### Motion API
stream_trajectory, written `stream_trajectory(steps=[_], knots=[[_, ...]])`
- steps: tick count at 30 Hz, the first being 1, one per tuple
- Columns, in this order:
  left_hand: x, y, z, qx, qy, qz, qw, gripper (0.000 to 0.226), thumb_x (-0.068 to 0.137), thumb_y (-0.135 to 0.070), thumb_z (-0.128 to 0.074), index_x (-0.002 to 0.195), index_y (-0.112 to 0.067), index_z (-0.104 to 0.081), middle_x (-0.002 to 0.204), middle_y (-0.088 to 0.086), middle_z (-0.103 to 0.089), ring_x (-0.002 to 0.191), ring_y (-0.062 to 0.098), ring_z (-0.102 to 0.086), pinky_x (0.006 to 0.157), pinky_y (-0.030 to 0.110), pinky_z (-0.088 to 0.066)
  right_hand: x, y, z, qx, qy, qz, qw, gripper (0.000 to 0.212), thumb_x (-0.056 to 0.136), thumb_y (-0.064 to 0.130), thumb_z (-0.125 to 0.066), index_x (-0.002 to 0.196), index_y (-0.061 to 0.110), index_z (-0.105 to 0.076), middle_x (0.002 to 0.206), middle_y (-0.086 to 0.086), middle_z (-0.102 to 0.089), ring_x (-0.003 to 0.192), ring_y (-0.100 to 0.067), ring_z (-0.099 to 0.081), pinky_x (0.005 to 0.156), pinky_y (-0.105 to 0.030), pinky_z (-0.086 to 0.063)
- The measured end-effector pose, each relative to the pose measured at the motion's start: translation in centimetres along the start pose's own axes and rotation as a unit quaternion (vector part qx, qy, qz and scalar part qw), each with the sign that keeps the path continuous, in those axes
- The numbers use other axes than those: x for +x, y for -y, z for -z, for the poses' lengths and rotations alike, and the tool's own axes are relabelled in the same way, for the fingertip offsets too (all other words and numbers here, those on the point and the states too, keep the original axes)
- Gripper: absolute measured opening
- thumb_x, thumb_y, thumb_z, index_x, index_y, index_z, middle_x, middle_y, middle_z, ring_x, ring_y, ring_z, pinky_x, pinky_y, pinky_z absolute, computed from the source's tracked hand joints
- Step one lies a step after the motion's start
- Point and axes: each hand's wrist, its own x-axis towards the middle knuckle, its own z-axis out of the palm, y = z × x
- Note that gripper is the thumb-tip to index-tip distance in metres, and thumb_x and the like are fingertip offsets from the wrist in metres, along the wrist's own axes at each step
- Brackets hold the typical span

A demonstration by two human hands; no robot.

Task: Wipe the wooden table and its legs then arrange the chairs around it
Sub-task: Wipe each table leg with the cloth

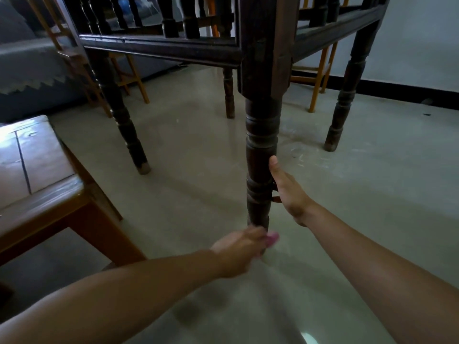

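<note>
We identify a home living room: covered sofa (29, 60), wooden table (164, 45), wooden chairs (320, 70), polished floor (198, 157).

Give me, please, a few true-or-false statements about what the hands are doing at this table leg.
1. The right hand grips the nearest table leg. True.
2. The left hand holds a blue sponge. False: it holds a pink cloth.
3. The pink cloth is at the top of the leg. False: it is low on the leg, near the floor.
4. Orange chairs stand beyond the table. True.
</note>
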Motion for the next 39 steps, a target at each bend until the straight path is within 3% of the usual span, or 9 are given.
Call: stream_trajectory(steps=[2, 8, 14, 20, 25, 29, 32, 35, 39], knots=[[-0.1, 0.2, 0.0, -0.017, 0.068, 0.012, 0.997, 0.016, 0.089, -0.014, -0.057, 0.105, -0.015, -0.061, 0.106, 0.012, -0.058, 0.091, 0.026, -0.060, 0.081, 0.034, -0.052, 0.1, -0.1, -0.1, 0.003, -0.005, -0.001, 1.000, 0.068, 0.080, 0.074, -0.030, 0.126, 0.032, -0.059, 0.111, 0.018, -0.066, 0.101, 0.007, -0.059, 0.087, -0.024, -0.044], [-0.4, 5.4, 1.5, 0.075, -0.013, 0.199, 0.977, 0.022, 0.092, -0.021, -0.058, 0.114, -0.025, -0.060, 0.097, 0.001, -0.051, 0.078, 0.012, -0.053, 0.074, 0.036, -0.051, -0.1, -0.5, -0.1, -0.020, -0.006, 0.007, 1.000, 0.059, 0.088, 0.068, -0.026, 0.129, 0.035, -0.053, 0.111, 0.020, -0.060, 0.094, 0.010, -0.055, 0.081, -0.018, -0.040], [-0.2, -0.1, -2.6, -0.011, 0.165, 0.025, 0.986, 0.034, 0.084, 0.000, -0.056, 0.116, -0.009, -0.061, 0.122, 0.012, -0.051, 0.104, 0.028, -0.053, 0.089, 0.037, -0.048, 0.4, -1.1, -0.7, -0.016, -0.023, 0.037, 0.999, 0.057, 0.087, 0.066, -0.027, 0.121, 0.033, -0.058, 0.111, 0.014, -0.066, 0.094, 0.010, -0.061, 0.074, -0.011, -0.042], [0.1, 5.0, 3.1, 0.008, 0.011, 0.292, 0.956, 0.015, 0.090, -0.004, -0.057, 0.103, 0.004, -0.058, 0.100, 0.018, -0.066, 0.081, 0.029, -0.066, 0.058, 0.025, -0.051, 0.7, -1.2, 0.0, -0.016, -0.002, 0.034, 0.999, 0.037, 0.086, 0.067, -0.027, 0.104, 0.048, -0.053, 0.102, 0.028, -0.060, 0.089, 0.014, -0.056, 0.075, -0.013, -0.039], [-0.7, 4.4, -0.7, 0.023, -0.006, 0.186, 0.982, 0.026, 0.089, -0.005, -0.048, 0.103, -0.010, -0.069, 0.114, 0.009, -0.058, 0.099, 0.023, -0.056, 0.085, 0.028, -0.044, 1.4, -2.5, -1.1, 0.005, -0.042, 0.072, 0.997, 0.035, 0.099, 0.053, -0.026, 0.115, 0.041, -0.055, 0.109, 0.018, -0.064, 0.093, 0.013, -0.061, 0.075, -0.008, -0.044], [-4.5, 0.3, -8.5, -0.044, 0.011, 0.109, 0.993, 0.044, 0.093, -0.058, -0.043, 0.102, -0.023, -0.068, 0.112, 0.007, -0.061, 0.098, 0.021, -0.059, 0.091, 0.037, -0.051, 1.5, -4.5, -1.8, -0.043, -0.087, 0.108, 0.989, 0.041, 0.093, 0.059, -0.041, 0.122, 0.032, -0.051, 0.107, 0.011, -0.066, 0.095, 0.001, -0.065, 0.084, -0.024, -0.052], [-4.8, 0.7, -7.7, -0.068, -0.055, 0.173, 0.981, 0.011, 0.092, -0.015, -0.056, 0.095, -0.013, -0.067, 0.098, 0.006, -0.057, 0.078, 0.017, -0.056, 0.069, 0.035, -0.052, 1.8, -6.0, -1.7, -0.125, -0.120, 0.131, 0.976, 0.031, 0.090, 0.047, -0.061, 0.115, 0.042, -0.044, 0.100, 0.019, -0.063, 0.092, -0.001, -0.064, 0.083, -0.029, -0.052], [-3.1, 3.4, -5.0, -0.090, -0.245, 0.271, 0.927, 0.014, 0.089, -0.010, -0.048, 0.094, -0.007, -0.061, 0.089, 0.004, -0.054, 0.070, 0.015, -0.051, 0.059, 0.030, -0.045, 1.9, -6.6, -1.6, -0.194, -0.128, 0.160, 0.959, 0.053, 0.088, 0.038, -0.068, 0.130, 0.025, -0.039, 0.101, 0.013, -0.062, 0.093, -0.013, -0.064, 0.085, -0.035, -0.053], [-1.1, 2.6, -7.2, -0.110, -0.191, 0.276, 0.936, 0.032, 0.088, -0.004, -0.053, 0.120, -0.007, -0.053, 0.101, 0.001, -0.057, 0.081, 0.015, -0.054, 0.070, 0.017, -0.041, 1.9, -7.3, -1.9, -0.236, -0.143, 0.184, 0.943, 0.066, 0.088, 0.046, -0.065, 0.139, 0.024, -0.030, 0.107, 0.011, -0.060, 0.096, -0.016, -0.064, 0.085, -0.036, -0.054]])
